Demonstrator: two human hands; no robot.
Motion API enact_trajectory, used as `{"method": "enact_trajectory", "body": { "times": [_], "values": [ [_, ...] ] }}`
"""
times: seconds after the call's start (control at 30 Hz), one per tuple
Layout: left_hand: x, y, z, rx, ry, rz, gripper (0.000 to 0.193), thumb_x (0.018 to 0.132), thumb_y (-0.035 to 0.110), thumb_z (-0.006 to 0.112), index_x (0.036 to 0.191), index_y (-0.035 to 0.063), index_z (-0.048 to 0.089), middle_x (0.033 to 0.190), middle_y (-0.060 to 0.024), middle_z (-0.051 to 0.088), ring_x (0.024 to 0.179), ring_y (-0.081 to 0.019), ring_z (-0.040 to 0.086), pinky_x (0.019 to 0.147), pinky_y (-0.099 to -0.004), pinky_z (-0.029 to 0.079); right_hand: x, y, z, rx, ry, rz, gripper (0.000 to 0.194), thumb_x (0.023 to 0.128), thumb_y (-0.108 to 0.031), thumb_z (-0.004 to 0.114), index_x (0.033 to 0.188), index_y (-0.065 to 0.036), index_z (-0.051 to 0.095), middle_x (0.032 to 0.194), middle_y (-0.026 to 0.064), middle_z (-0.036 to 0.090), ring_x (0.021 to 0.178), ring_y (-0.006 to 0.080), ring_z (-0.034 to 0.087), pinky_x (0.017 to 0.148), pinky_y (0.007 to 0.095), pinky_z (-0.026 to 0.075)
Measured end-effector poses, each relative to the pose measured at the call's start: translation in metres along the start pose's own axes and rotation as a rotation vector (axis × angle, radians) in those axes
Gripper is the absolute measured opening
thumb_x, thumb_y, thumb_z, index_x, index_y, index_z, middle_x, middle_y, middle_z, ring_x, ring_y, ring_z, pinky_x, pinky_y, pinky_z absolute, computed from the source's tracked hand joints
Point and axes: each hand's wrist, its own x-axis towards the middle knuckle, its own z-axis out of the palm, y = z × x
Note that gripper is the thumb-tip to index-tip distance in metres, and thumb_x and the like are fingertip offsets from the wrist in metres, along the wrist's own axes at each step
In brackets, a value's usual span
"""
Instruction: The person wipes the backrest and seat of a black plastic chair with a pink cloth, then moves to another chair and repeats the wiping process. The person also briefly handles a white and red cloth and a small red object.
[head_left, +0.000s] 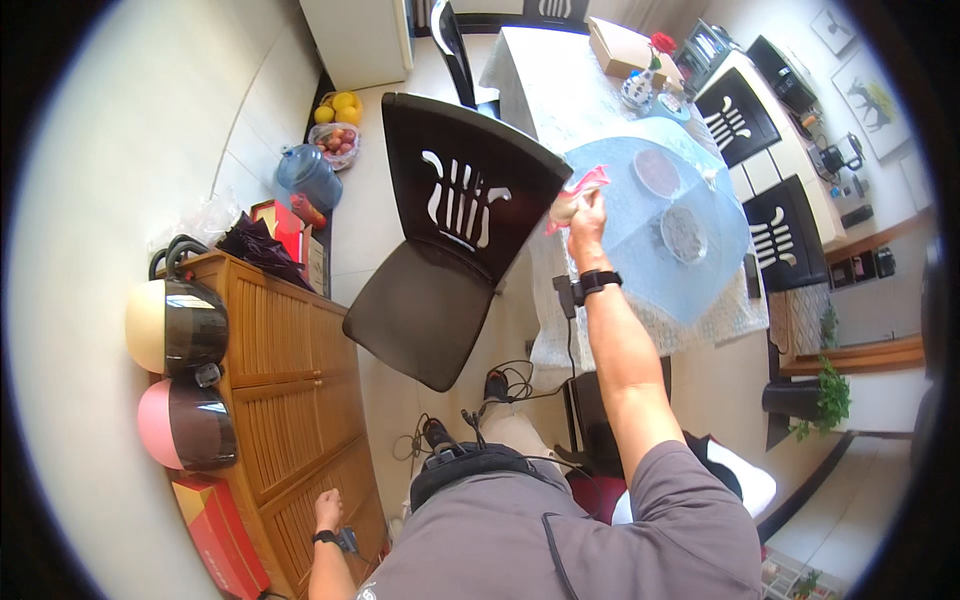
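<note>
My right hand (589, 217) holds a crumpled pink and white cloth (574, 201) against the top corner of a dark chair's backrest (480, 187), beside the table edge. The chair has a cut-out lyre pattern and a dark seat (427, 311). Just right of the hand, a blue mesh food cover (637, 247) stands on the table over round dishes. My left hand (329, 508) hangs low at my side near the wooden cabinet, its fingers curled; nothing shows in it. Both wrists wear black bands with cabled devices.
A slatted wooden cabinet (277, 337) stands left with two helmets (180, 326) and an umbrella (262, 247). A water jug (309, 176) and bagged fruit (335, 142) sit by the wall. The table (540, 82) holds a flower vase (637, 88). Cables (517, 382) lie around my feet.
</note>
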Motion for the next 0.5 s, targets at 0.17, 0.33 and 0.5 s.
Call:
{"method": "enact_trajectory", "body": {
  "times": [0.17,0.33,0.5],
  "values": [
    [-0.038,0.009,0.038,-0.149,0.022,-0.104,0.030,0.101,0.032,0.059,0.115,0.0057,0.061,0.090,-0.0003,0.061,0.070,-0.0084,0.054,0.055,-0.0249,0.046,-0.012,0.106,-0.002,-0.751,-0.121,0.105,0.021,0.098,-0.017,0.054,0.110,-0.001,0.060,0.097,0.0295,0.068,0.098,0.0496,0.064,0.080,0.0522,0.052],
    [-0.045,0.033,0.049,-0.098,0.016,-0.160,0.043,0.101,0.038,0.057,0.131,0.0071,0.057,0.118,-0.0073,0.066,0.101,-0.0182,0.063,0.082,-0.0357,0.055,-0.079,0.127,-0.033,-0.557,-0.281,0.600,0.023,0.091,-0.005,0.053,0.107,0.003,0.067,0.098,0.0197,0.072,0.093,0.0265,0.069,0.077,0.0397,0.053],
    [-0.001,0.109,0.031,-0.109,0.048,0.105,0.031,0.100,0.036,0.060,0.118,0.0105,0.063,0.103,-0.0015,0.068,0.085,-0.0124,0.063,0.070,-0.0302,0.054,-0.151,0.050,-0.059,-0.156,-0.316,0.678,0.032,0.100,-0.019,0.056,0.124,0.002,0.061,0.108,0.0092,0.069,0.097,0.0179,0.066,0.081,0.0331,0.054]
  ]
}}
